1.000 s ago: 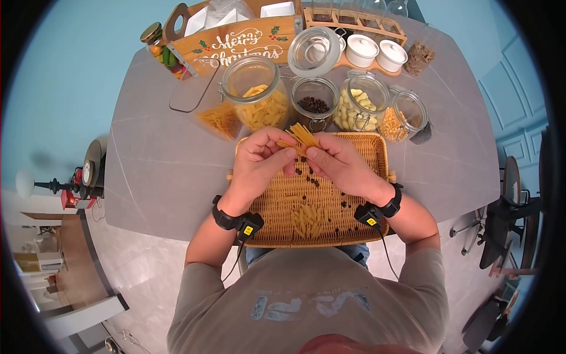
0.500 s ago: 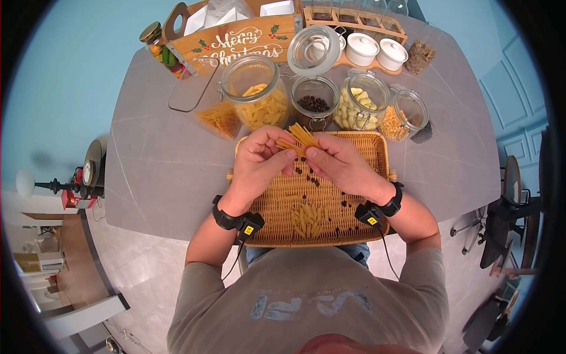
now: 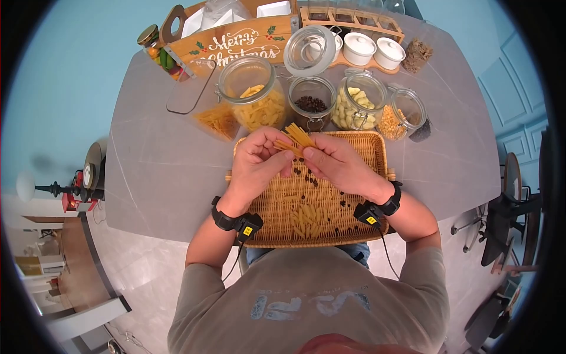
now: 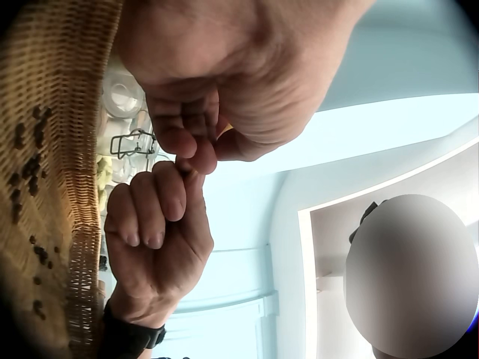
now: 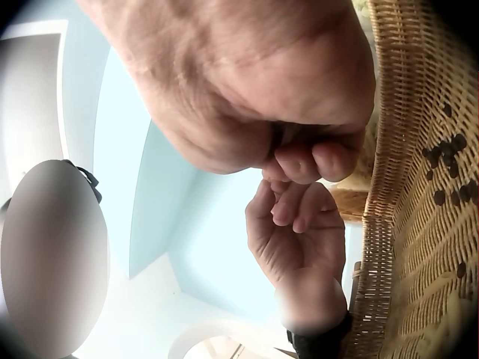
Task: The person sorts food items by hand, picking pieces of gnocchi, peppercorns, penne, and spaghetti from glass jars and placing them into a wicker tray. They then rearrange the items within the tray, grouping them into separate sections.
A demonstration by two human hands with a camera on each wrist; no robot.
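Over the far part of a wicker tray (image 3: pixel 379 154), both hands meet around short yellow spaghetti. My right hand (image 3: pixel 342 164) grips a bundle of spaghetti (image 3: pixel 300 134), its ends fanning up past the fingers. Between thumb and fingers, my left hand (image 3: pixel 259 160) pinches a few spaghetti strands (image 3: pixel 285 146) beside that bundle. In the left wrist view the right hand (image 4: pixel 153 232) has its other fingers curled into the palm. From the right wrist, the left hand (image 5: pixel 299 232) shows its fingertips against the right hand's; the spaghetti is mostly hidden there.
Penne (image 3: pixel 306 221) and scattered dark beans (image 3: pixel 343 203) lie in the tray. Behind it stand open glass jars: penne (image 3: pixel 253 97), dark beans (image 3: pixel 311 105), pale shell-like pieces (image 3: pixel 356 106) and corn kernels (image 3: pixel 392 121). A clear container of spaghetti (image 3: pixel 218 121) lies left; a wooden crate (image 3: pixel 236 44) stands behind.
The head view has shifted slightly, moving the jars a little to the left in it. Both hands keep the same hold on the spaghetti over the tray.
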